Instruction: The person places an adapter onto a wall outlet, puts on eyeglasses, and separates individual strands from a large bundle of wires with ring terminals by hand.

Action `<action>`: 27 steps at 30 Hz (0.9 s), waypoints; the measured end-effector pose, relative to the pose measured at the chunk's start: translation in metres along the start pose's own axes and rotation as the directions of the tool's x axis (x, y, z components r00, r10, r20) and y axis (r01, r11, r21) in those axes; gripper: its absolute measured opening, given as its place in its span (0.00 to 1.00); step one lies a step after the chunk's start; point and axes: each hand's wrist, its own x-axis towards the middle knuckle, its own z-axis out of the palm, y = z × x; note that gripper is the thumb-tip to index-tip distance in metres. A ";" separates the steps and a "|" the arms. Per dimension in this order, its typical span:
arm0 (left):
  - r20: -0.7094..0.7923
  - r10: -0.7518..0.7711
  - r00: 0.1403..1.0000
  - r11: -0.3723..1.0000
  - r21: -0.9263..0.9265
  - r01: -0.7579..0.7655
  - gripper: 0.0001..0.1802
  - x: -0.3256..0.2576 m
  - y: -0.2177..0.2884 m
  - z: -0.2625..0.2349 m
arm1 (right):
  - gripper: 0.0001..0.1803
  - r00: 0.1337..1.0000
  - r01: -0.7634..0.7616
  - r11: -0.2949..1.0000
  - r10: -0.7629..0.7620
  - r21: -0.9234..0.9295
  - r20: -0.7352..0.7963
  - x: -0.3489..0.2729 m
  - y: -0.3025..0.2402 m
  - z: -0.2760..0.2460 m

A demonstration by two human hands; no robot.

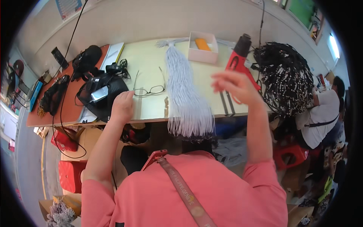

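Observation:
My left hand [123, 107] rests at the table's front edge, beside a pair of dark-framed eyeglasses [156, 89]; its fingertips are hard to make out. Raised over the right part of the table, my right hand [237, 87] has its fingers stretched out to the left, slightly blurred, with nothing seen in them. A long bundle of pale, thin cords [183, 75] lies between my hands, tied at the far end, its loose ends hanging over the front edge. Partly behind my right hand is a red heat gun [239, 56] with a black nozzle. Two dark strips [227, 104] lie below that hand.
A pink box [203, 56] holding an orange block [202, 44] stands at the back. Black cords with shiny tips [283, 79] are heaped at right, near a seated person [321, 113]. A black bag [109, 90], a phone-like device [100, 94] and cables lie left. Red stools [70, 176] stand below.

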 end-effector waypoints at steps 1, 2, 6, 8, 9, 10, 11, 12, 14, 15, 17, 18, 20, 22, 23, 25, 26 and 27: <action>-0.008 0.002 1.000 1.000 0.011 -0.002 0.16 0.002 0.004 0.004 | 0.13 0.998 -0.055 0.990 0.060 0.127 -0.035 -0.020 0.013 0.000; -0.050 -0.125 0.991 0.992 -0.017 0.124 0.15 0.005 0.008 0.007 | 0.12 0.988 -0.073 0.977 0.098 0.200 -0.119 -0.041 0.022 -0.001; -0.014 -0.460 0.888 0.885 -0.087 0.457 0.13 0.042 0.013 0.014 | 0.11 0.863 -0.092 0.878 0.305 0.469 -0.402 -0.106 0.056 -0.007; 0.113 -0.540 0.834 0.841 0.041 0.539 0.13 0.064 0.012 0.015 | 0.11 0.851 -0.098 0.869 0.326 0.485 -0.411 -0.127 0.064 -0.005; 0.223 -0.628 0.745 0.778 0.174 0.604 0.14 0.075 0.011 0.016 | 0.11 0.841 -0.114 0.862 0.349 0.494 -0.413 -0.133 0.065 -0.005; 0.253 -0.692 0.676 0.721 0.218 0.657 0.14 0.085 0.012 0.017 | 0.11 0.833 -0.130 0.857 0.367 0.499 -0.413 -0.141 0.065 -0.005; 0.252 -0.681 0.687 0.732 0.214 0.647 0.14 0.090 0.004 0.024 | 0.11 0.828 -0.121 0.859 0.364 0.497 -0.427 -0.148 0.068 -0.005; 0.325 -0.698 0.638 0.714 0.250 0.654 0.14 0.091 -0.013 0.036 | 0.11 0.831 -0.149 0.861 0.376 0.487 -0.410 -0.154 0.073 -0.004; 0.387 -0.713 0.584 0.695 0.282 0.662 0.14 0.091 -0.053 0.061 | 0.11 0.835 -0.205 0.860 0.403 0.468 -0.376 -0.157 0.075 -0.003; 0.424 -0.699 0.576 0.713 0.352 0.606 0.14 0.087 -0.076 0.071 | 0.11 0.831 -0.227 0.856 0.419 0.464 -0.366 -0.158 0.074 -0.001; 0.470 -0.677 0.567 0.736 0.411 0.538 0.13 0.091 -0.082 0.077 | 0.11 0.819 -0.239 0.842 0.442 0.484 -0.365 -0.159 0.079 0.000; 0.531 -0.648 0.546 0.757 0.368 0.539 0.12 0.101 -0.068 0.071 | 0.11 0.812 -0.239 0.842 0.447 0.484 -0.376 -0.160 0.082 0.000; 0.580 -0.622 0.526 0.769 0.327 0.549 0.10 0.107 -0.036 0.049 | 0.11 0.809 -0.267 0.829 0.470 0.492 -0.353 -0.154 0.086 0.003; 0.316 -0.662 0.679 0.684 -0.114 0.720 0.08 0.094 -0.004 0.028 | 0.11 0.827 -0.308 0.836 0.471 0.454 -0.305 -0.138 0.086 0.009; 0.170 -0.571 0.803 0.781 -0.188 0.595 0.07 0.081 -0.001 0.022 | 0.11 0.845 -0.325 0.846 0.460 0.423 -0.271 -0.126 0.084 0.015; 0.023 -0.460 0.888 0.861 -0.234 0.452 0.07 0.061 0.014 0.003 | 0.15 0.893 -0.322 0.887 0.401 0.330 -0.207 -0.099 0.078 0.031; -0.140 -0.322 0.936 0.932 -0.222 0.287 0.05 0.059 0.032 -0.015 | 0.16 0.914 -0.298 0.919 0.353 0.259 -0.200 -0.086 0.073 0.039; -0.301 -0.173 0.938 0.976 -0.177 0.124 0.04 0.056 0.052 -0.035 | 0.18 0.936 -0.267 0.946 0.300 0.187 -0.183 -0.073 0.063 0.048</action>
